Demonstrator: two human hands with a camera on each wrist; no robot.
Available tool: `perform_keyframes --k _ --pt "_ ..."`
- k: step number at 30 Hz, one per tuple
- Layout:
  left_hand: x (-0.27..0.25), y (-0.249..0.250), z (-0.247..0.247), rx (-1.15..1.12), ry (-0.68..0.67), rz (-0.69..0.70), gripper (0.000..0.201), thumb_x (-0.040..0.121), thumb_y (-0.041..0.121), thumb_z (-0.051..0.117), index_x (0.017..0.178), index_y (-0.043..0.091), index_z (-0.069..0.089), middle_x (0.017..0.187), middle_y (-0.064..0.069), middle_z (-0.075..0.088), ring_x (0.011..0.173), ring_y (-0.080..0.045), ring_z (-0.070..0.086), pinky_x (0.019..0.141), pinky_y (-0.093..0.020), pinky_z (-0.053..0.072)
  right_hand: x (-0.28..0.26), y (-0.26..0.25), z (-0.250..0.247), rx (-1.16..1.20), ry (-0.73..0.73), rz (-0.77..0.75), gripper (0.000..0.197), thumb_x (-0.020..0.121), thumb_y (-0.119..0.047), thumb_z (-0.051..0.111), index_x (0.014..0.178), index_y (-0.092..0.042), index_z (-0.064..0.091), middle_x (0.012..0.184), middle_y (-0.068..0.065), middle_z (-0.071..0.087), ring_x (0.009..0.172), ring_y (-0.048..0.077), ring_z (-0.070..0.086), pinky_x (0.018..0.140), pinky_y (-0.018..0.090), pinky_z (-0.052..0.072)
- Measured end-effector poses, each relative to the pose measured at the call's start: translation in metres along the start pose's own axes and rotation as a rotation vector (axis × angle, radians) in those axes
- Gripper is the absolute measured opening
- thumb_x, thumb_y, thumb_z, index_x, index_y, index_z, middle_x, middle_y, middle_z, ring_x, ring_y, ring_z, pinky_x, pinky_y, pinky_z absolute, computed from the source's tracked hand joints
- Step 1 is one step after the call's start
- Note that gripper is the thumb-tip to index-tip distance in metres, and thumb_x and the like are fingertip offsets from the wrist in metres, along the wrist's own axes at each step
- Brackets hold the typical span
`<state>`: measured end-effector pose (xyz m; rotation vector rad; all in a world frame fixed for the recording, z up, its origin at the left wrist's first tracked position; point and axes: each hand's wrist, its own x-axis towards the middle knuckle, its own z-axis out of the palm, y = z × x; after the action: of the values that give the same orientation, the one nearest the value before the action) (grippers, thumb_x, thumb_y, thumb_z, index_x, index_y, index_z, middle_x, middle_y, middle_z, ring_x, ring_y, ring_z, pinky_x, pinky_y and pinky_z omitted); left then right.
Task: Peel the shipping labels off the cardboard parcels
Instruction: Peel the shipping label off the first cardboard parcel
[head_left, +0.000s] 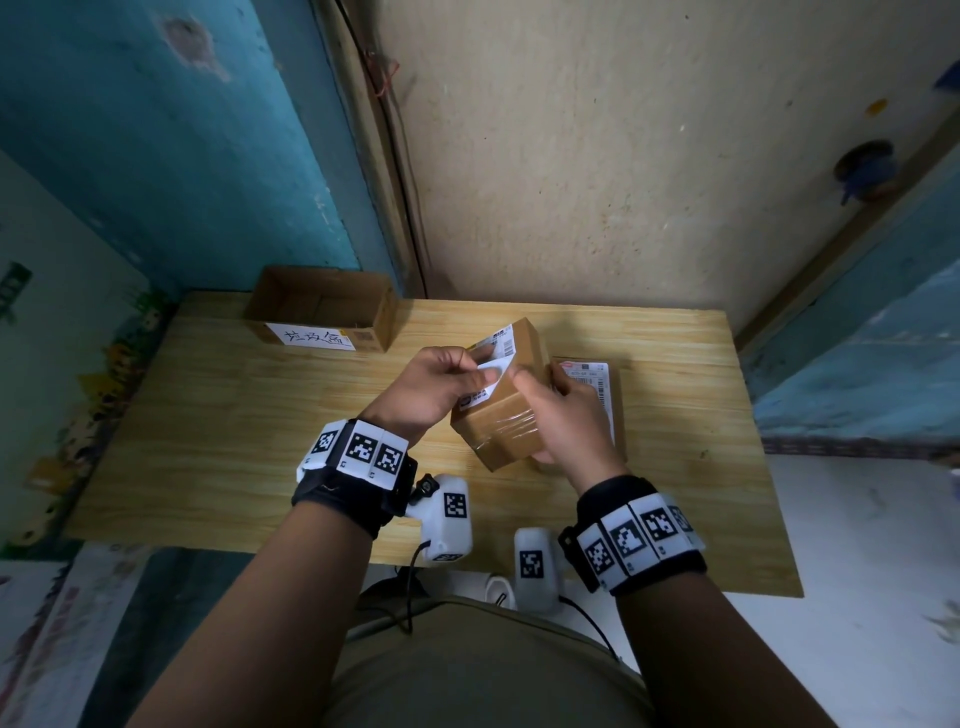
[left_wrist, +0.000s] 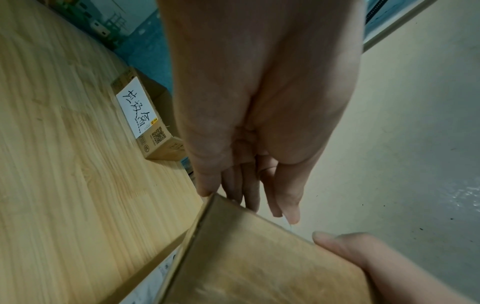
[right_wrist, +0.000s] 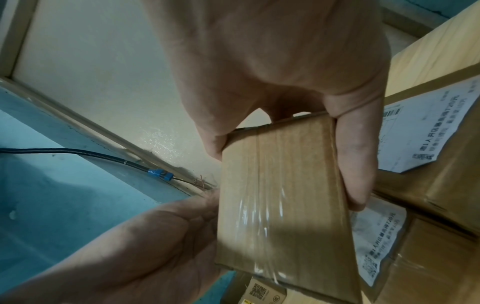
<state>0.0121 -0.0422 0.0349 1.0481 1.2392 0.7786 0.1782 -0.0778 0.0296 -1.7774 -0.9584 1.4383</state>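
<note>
with left hand (head_left: 431, 387) pinching the lifted corner of the label (head_left: 496, 364) and right hand (head_left: 563, 415) clamping the parcel (head_left: 511, 415), could tear the paper if yanked fast.

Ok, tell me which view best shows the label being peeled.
The head view: the shipping label lifts off the held parcel, pinched by the left hand. The right wrist view shows only the parcel's taped face; the left wrist view shows plain cardboard.
</note>
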Motion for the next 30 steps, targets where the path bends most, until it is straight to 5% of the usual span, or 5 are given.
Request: perform_keyframes --k 10,14,18,24,30 --pt "0.006 -0.003 -0.004 0.016 0.009 -0.009 0.034 0.089 0.005 0.068 0.058 0.014 0.057 0.126 -0.033 0.059 0.105 -0.025 0.057 0.092 -0.040 0.043 -0.001 -0.004 -0.002 -0.023 0.009 -0.004 0.042 0.088 -0.054 0.071 0.122 -0.028 0.069 0.098 -0.003 0.079 0.091 0.014 0.076 0.075 0.034 0.064" --pt "0.005 -0.002 -0.005 0.005 0.055 -0.008 0.033 0.088 0.005 0.069 0.058 0.014 0.058 0.157 0.001 0.032 0.145 -0.011 0.026 0.116 -0.042 0.031 0.002 -0.005 -0.001 -0.038 0.009 -0.010 0.026 0.086 -0.057 0.070 0.102 -0.036 0.067 0.096 -0.007 0.078 0.092 0.013 0.074 0.086 0.041 0.064" --pt "0.007 0.000 -0.006 0.043 0.070 -0.019 0.033 0.088 0.006 0.069 0.058 0.017 0.060 0.160 -0.008 0.029 0.149 -0.021 0.022 0.118 -0.051 0.028 0.002 -0.006 0.003 -0.043 0.007 -0.016 0.046 0.082 -0.062 0.069 0.118 -0.033 0.069 0.096 -0.008 0.079 0.094 0.015 0.074 0.087 0.044 0.064" --pt "0.010 -0.002 -0.006 0.090 0.058 -0.038 0.028 0.095 0.009 0.061 0.069 0.007 0.051 0.081 -0.011 0.062 0.078 -0.025 0.057 0.062 -0.029 0.046 0.003 -0.009 0.000 -0.055 0.001 0.011 0.044 0.086 -0.060 0.070 0.116 -0.029 0.071 0.093 -0.005 0.080 0.091 0.015 0.076 0.081 0.041 0.066" --pt "0.011 0.000 -0.006 0.159 0.034 -0.042 0.027 0.096 0.011 0.060 0.070 0.006 0.055 0.074 -0.009 0.061 0.069 -0.021 0.057 0.064 -0.030 0.044 0.001 -0.011 -0.002 -0.047 -0.002 0.019 0.045 0.086 -0.060 0.069 0.120 -0.030 0.069 0.097 -0.005 0.079 0.093 0.015 0.075 0.081 0.041 0.066"
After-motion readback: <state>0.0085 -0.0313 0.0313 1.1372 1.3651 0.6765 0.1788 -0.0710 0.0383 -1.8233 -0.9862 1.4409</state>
